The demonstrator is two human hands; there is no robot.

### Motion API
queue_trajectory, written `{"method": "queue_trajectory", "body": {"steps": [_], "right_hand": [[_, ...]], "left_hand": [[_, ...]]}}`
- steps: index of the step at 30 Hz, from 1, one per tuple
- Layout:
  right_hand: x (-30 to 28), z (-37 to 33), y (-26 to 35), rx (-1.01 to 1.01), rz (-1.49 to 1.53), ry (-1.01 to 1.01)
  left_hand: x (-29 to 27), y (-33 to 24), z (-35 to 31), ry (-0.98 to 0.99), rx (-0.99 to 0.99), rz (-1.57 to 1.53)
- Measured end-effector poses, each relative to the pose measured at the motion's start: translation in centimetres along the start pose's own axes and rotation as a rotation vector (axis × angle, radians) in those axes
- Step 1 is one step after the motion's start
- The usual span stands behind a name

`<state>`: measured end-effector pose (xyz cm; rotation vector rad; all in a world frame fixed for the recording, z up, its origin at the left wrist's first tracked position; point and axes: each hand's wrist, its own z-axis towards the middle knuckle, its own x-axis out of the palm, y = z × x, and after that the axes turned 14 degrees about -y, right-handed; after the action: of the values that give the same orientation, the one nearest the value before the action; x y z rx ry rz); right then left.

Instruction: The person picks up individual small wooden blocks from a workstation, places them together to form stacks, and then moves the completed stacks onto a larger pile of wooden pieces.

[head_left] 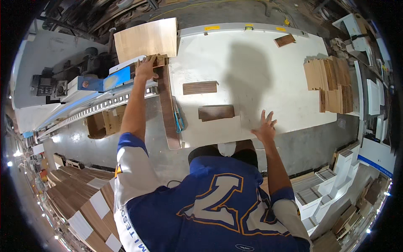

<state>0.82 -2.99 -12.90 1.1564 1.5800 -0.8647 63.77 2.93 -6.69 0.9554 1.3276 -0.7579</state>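
Person leaning over a white desk (252, 63), both arms stretched forward.

Left hand (145, 67): lies on a small wooden piece (160, 61) at the desk's far left corner, fingers curled over its top; grip closed on the piece. The piece sits at the far end of a long dark wooden strip (167, 105), which runs along the desk's left edge toward the person. Just behind the hand, a large pale wooden panel (146, 38) lies at a tilt, overhanging the desk corner. To the left of the hand, a blue machine part (117, 78) on a long perforated metal rail (92, 110).

Right hand (265, 127): flat on the desk near its front edge, fingers spread; grip open, holding nothing.

On the desk between the hands: two short dark boards, one (200, 87) farther away, one (216, 112) nearer, apart from each other and from both hands. A small brown block (285, 40) near the far edge. A stack of light wooden pieces (329, 82) at the right end, well apart from the right hand.

Floor, lower left: stacked flooring planks (79, 197)
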Motion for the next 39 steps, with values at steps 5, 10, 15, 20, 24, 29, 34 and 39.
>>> {"method": "queue_trajectory", "body": {"steps": [5, 10, 15, 20, 24, 29, 34, 39], "right_hand": [[0.5, -0.6, -1.6, 0.057, 0.021, 0.043], [0.2, 0.4, -1.4, -0.087, 0.447, -0.032], [-9.4, -2.7, 11.1, -0.139, 1.421, 0.026], [-6.8, -1.8, 10.8, 0.096, 1.593, -0.138], [-9.7, -4.2, 9.5, 0.227, 1.805, 0.02], [-11.3, -5.9, 8.5, -0.053, 1.313, -0.229], [-12.8, -6.5, 8.9, -0.089, 1.18, -0.262], [-13.4, -6.5, 9.1, -0.173, 1.025, -0.33]], "left_hand": [[-2.4, -6.6, 0.3, -0.197, 0.055, -0.247], [-5.2, -19.6, -8.7, -0.381, 0.06, -0.924], [-7.1, -28.4, -18.1, -0.314, -0.041, -1.177], [-9.4, -29.0, -21.0, -0.115, -0.017, -1.065], [-3.0, -24.0, -22.2, -0.253, -0.389, -0.702], [3.4, -19.7, -24.4, -0.026, -0.506, -0.385], [4.1, -20.1, -24.1, -0.097, -0.485, -0.339], [4.9, -20.2, -24.5, -0.153, -0.363, -0.295]]}}
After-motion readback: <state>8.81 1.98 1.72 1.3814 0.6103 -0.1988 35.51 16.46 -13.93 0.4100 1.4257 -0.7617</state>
